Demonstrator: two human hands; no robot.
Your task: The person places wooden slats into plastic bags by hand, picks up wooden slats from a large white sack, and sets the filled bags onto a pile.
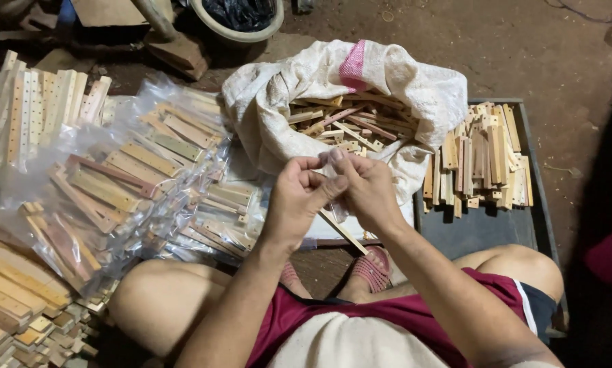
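Both hands' fingers [336, 158] pinch closed on one wooden strip [343, 233] above one sack [415, 85].

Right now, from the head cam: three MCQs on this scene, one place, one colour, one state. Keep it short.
1. Where is the open white sack?
A. past the hands
B. on the dark tray
C. on the person's lap

2. What colour are the shorts?
A. blue
B. dark red
C. green

3. How are the left hand and right hand?
A. far apart
B. flat on the floor
C. together, fingertips pinched

Answers: 1 A, it lies beyond the hands, full of wooden strips. 2 B, maroon cloth over the thighs. 3 C, fingertips meet before the sack.
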